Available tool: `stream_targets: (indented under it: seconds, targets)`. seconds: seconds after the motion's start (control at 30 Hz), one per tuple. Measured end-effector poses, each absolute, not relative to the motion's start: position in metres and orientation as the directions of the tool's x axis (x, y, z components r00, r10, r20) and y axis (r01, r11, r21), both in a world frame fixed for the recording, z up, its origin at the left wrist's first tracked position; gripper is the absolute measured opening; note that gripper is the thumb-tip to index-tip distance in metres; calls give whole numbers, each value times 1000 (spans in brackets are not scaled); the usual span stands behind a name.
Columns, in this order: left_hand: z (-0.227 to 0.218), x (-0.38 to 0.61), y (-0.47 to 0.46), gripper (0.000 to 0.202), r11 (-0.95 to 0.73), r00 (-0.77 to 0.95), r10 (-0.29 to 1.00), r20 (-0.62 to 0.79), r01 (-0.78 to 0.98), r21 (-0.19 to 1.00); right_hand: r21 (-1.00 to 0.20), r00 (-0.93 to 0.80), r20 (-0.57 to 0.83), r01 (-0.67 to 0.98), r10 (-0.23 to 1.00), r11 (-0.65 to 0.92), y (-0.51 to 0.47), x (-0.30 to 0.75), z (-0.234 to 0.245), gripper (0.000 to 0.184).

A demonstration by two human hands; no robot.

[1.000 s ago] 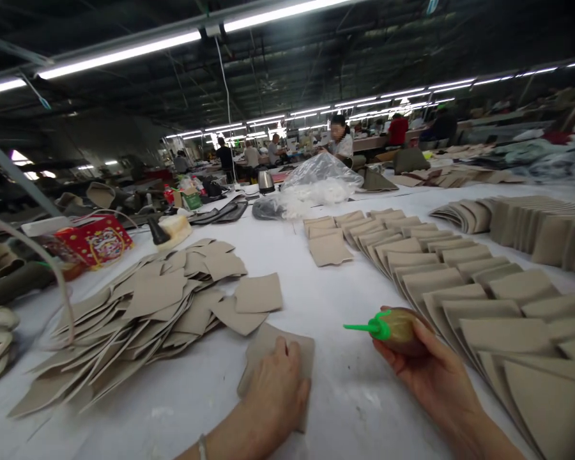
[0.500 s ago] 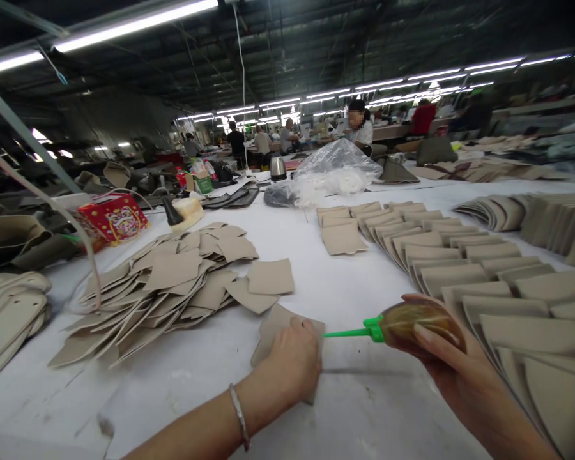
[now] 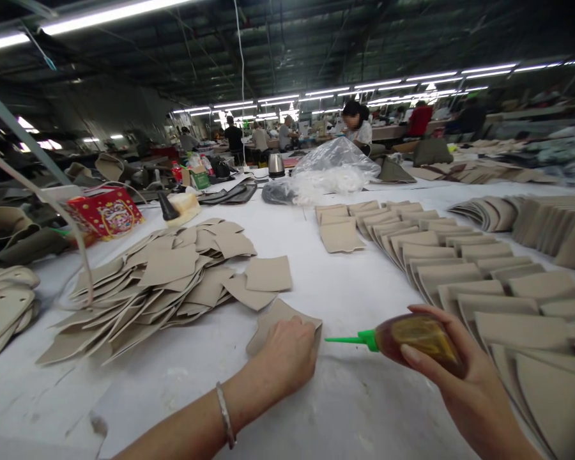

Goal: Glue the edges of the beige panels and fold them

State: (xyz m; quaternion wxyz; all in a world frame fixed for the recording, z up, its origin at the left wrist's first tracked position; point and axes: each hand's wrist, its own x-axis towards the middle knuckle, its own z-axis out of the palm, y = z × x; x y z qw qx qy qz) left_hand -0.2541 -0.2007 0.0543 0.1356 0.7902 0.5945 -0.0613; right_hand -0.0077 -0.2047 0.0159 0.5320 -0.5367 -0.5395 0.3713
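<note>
My left hand [image 3: 287,354] lies on a beige cut piece [image 3: 274,317] on the white table [image 3: 349,402], its fingers curled over the piece and pressing it down. My right hand [image 3: 464,390] is wrapped round an amber glue bottle [image 3: 414,337] with a green nozzle [image 3: 347,339]. The nozzle points left, its tip just right of the left hand and the piece's edge. A loose heap of the same beige pieces [image 3: 163,284] lies to the left. Overlapping rows of beige pieces [image 3: 460,268] run along the right.
A red patterned box [image 3: 103,212] and a dark-tipped bottle [image 3: 175,207] stand at the back left. A clear plastic bag [image 3: 330,171] and a kettle [image 3: 276,165] sit at the table's far end. Larger beige shapes [image 3: 2,310] lie at the left edge. Other people work far behind.
The right hand has carried the glue bottle leftward, bringing its nozzle close to the piece. The left hand stayed pressed on the piece. The camera has shifted slightly.
</note>
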Motion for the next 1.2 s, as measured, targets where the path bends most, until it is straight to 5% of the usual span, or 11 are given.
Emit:
stream_targets:
  seconds: [0.17, 0.53, 0.8, 1.2]
  targets:
    - [53, -257, -199, 35, -289, 330, 911, -249, 939, 188, -799, -3, 415, 477, 910, 366, -204, -20, 15, 51]
    - [48, -255, -197, 33, -261, 310, 919, -243, 941, 214, -642, -101, 518, 611, 849, 464, -193, -33, 17, 47]
    - [41, -254, -202, 33, -240, 297, 921, -253, 943, 232, -617, -88, 523, 648, 848, 447, -198, -38, 25, 45]
    - [32, -265, -203, 32, -262, 337, 916, -218, 914, 310, -756, 53, 390, 588, 919, 287, -193, -34, 16, 53]
